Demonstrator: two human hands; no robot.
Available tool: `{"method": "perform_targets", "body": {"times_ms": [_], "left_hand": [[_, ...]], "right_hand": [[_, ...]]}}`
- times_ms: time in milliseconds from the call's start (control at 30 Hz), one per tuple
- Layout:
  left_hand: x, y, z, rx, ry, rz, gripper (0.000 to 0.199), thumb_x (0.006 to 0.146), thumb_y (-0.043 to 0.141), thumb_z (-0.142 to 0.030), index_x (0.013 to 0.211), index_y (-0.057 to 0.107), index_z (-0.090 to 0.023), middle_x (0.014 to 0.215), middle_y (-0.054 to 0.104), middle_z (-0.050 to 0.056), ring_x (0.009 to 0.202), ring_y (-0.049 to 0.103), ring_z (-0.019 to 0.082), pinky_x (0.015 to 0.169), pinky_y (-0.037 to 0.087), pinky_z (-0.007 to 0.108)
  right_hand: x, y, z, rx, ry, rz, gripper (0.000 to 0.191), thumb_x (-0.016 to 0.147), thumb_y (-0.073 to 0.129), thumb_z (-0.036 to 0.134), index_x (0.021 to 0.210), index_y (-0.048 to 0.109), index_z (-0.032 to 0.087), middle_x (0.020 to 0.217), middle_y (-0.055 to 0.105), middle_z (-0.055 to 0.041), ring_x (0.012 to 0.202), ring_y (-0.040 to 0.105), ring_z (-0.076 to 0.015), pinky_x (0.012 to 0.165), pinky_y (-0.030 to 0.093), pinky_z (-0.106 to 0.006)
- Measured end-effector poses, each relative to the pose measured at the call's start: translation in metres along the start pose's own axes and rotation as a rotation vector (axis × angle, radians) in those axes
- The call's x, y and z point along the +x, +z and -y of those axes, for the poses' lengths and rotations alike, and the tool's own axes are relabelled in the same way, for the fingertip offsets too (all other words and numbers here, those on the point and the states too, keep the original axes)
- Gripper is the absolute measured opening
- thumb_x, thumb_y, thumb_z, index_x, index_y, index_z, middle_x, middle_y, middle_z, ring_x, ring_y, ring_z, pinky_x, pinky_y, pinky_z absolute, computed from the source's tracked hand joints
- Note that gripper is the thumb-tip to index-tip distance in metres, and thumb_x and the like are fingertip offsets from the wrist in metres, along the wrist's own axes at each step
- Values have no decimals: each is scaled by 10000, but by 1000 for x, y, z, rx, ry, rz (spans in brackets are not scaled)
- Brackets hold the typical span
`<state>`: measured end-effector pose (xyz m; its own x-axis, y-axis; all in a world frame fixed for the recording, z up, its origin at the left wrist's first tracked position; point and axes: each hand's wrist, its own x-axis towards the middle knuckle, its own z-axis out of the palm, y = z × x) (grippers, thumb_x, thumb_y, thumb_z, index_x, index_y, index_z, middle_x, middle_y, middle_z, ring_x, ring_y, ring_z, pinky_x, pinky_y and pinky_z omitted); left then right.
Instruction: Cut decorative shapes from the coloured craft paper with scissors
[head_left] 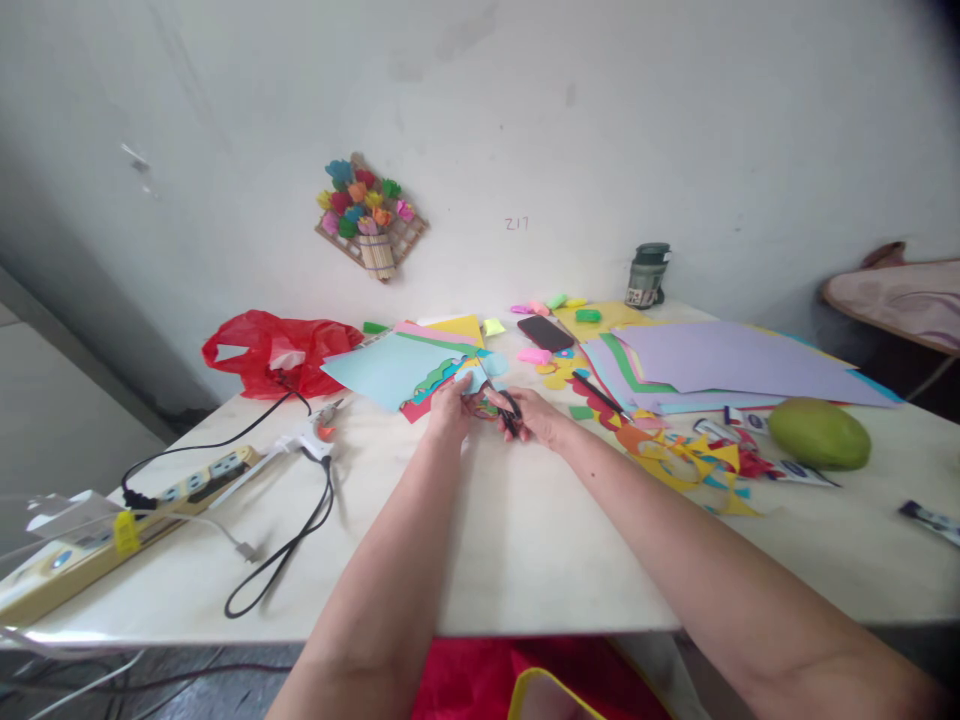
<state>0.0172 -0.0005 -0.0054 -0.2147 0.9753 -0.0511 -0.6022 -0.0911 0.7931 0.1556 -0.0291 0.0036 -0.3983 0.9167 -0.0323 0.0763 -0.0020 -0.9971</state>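
My left hand (452,402) is closed on a small piece of light blue paper (472,374), held just above the table. My right hand (531,415) grips a pair of black-handled scissors (510,408), whose blades point up and left at the paper's edge. Whether the blades are cutting into the paper is too small to tell. Behind my left hand lie a light blue sheet (382,368) and wavy-edged strips of green, blue and red paper (442,375).
Left are a red plastic bag (277,345), a glue gun (311,435) with its cord and a power strip (195,490). Right are yellow paper scraps (675,465), a black pen (600,393), stacked coloured sheets (735,355), glue tubes and a green fruit (819,434). A phone (545,334) lies behind.
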Motion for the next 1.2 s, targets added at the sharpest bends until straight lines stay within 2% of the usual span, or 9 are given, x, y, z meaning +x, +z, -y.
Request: {"method": "perform_targets", "body": {"times_ms": [533,867,1200], "left_hand": [[4,0,2,-15,-8,-94,56,681,596,-73,698,579,-123,713,623,42,684,637,146,639,540,233],[8,-6,4,-1,-20,-37,22,719,588,-118,737,592,-131,747,638,60,735,637,172,683,548,288],[2,-2,1,87,-29,-1,59,690,562,-119,734,601,-125,679,633,47,630,624,146,606,535,247]], "right_hand": [[-2,3,2,-38,-26,-53,384,690,635,510,662,471,164,452,504,55,305,448,-44,247,216,-141],[4,6,0,-15,21,-103,311,694,665,421,682,508,153,413,485,68,275,419,-42,247,192,-143],[1,1,0,46,-1,-28,381,697,634,510,710,496,156,465,529,43,307,458,-49,242,198,-143]]}}
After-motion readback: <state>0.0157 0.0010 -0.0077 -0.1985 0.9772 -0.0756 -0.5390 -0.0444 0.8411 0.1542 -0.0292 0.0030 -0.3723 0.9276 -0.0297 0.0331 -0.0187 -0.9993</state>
